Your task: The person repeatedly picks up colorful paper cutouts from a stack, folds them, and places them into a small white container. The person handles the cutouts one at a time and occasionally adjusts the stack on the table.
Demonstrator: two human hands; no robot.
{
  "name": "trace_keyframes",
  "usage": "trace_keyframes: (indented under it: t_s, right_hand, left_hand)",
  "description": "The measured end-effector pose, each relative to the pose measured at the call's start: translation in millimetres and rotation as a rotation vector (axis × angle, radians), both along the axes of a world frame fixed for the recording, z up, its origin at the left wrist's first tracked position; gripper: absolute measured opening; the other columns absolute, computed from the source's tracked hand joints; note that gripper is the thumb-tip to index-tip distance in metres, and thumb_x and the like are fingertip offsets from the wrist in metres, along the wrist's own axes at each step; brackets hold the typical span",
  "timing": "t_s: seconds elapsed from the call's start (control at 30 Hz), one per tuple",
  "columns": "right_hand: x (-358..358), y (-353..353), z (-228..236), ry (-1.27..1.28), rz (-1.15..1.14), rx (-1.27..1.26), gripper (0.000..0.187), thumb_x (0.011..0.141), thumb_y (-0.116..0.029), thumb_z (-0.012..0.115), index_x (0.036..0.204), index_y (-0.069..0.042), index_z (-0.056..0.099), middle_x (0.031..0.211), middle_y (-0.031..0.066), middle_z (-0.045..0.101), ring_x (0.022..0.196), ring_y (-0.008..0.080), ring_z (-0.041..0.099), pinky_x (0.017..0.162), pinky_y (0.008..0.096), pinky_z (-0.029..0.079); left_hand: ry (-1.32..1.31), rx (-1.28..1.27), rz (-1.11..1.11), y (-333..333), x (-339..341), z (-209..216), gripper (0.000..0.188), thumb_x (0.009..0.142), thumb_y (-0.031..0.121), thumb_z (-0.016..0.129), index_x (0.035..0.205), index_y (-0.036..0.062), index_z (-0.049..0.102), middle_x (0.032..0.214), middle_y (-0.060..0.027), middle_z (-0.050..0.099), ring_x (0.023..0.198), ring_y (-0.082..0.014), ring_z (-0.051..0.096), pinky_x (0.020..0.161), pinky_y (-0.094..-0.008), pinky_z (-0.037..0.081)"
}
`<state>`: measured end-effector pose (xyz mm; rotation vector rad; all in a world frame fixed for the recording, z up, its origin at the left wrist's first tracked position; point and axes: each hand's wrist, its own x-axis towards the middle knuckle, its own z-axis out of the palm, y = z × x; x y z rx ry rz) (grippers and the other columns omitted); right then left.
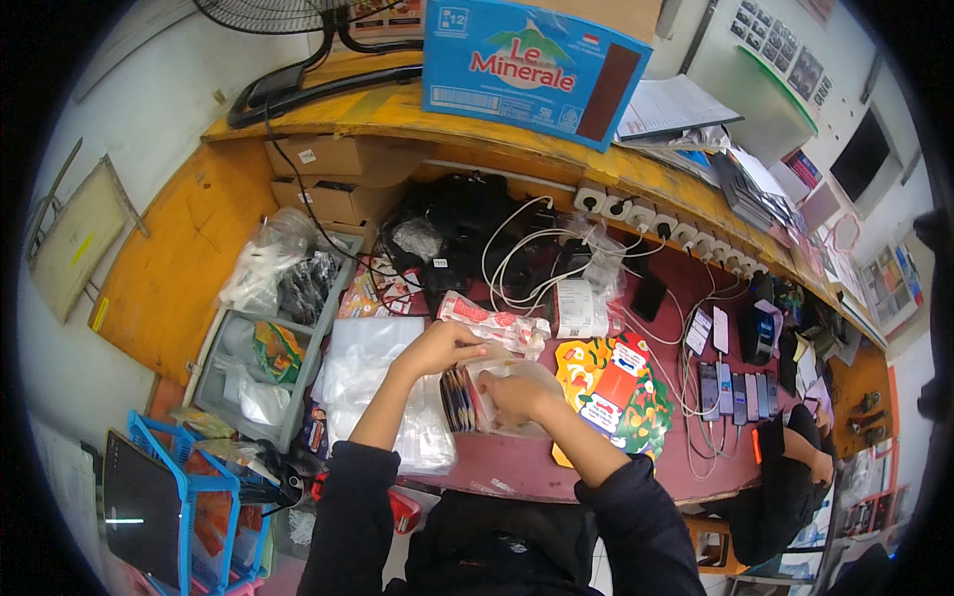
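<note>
My left hand (446,348) reaches over the table with its fingers pinched together at the far edge of a pale, translucent container (519,431). What it grips, if anything, is too small to make out. My right hand (514,398) is bent down into that container with curled fingers, and their tips are partly hidden. A row of thin dark packets (458,400) stands on edge just left of my right hand. Under my left forearm lies a stack of clear plastic bags (382,383). Beyond both hands sits a red-and-white plastic package (491,322).
Colourful printed cards (618,389) lie to the right. White cables (542,260) run from a row of sockets (641,217) to several phones (730,391). A grey drawer bin (320,363) stands left. A blue carton (527,72) rests on the shelf. Another person (785,477) sits at right.
</note>
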<state>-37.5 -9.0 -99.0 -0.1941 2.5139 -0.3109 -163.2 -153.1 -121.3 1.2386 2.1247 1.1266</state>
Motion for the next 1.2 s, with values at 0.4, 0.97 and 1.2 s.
trace_keyframes:
  t_s: [0.4, 0.97, 1.2]
  right_hand:
    - [-25, 0, -70, -0.036, 0.046, -0.237, 0.046, 0.075, -0.026, 0.064, 0.117, -0.009, 0.058, 0.117, 0.0146, 0.06, 0.111, 0.0297, 0.055, 0.097, 0.0389, 0.038]
    - [305, 244, -193, 0.529, -1.449, 0.352, 0.071, 0.074, -0.048, 0.068, 0.123, -0.001, 0.049, 0.119, 0.023, 0.052, 0.112, 0.0381, 0.047, 0.095, 0.0466, 0.037]
    - [315, 219, -204, 0.451, -1.492, 0.202, 0.07, 0.071, -0.034, 0.074, 0.13, -0.011, 0.043, 0.126, 0.0181, 0.043, 0.115, 0.0369, 0.044, 0.092, 0.0488, 0.04]
  left_hand:
    - [-0.479, 0.563, 0.394, 2, 13, -88, 0.036, 0.089, 0.018, 0.045, 0.118, 0.0004, 0.055, 0.121, -0.0134, 0.057, 0.109, -0.0248, 0.055, 0.095, -0.0354, 0.043]
    - [0.293, 0.563, 0.762, 46, 96, -137, 0.102, 0.073, 0.04, 0.074, 0.142, -0.0045, 0.013, 0.144, -0.0226, 0.02, 0.135, -0.0361, 0.02, 0.111, -0.0453, 0.015]
    - [0.243, 0.566, 0.755, 49, 104, -111, 0.11, 0.067, 0.044, 0.078, 0.141, -0.0041, 0.011, 0.141, -0.0237, 0.021, 0.133, -0.0367, 0.021, 0.109, -0.0453, 0.017]
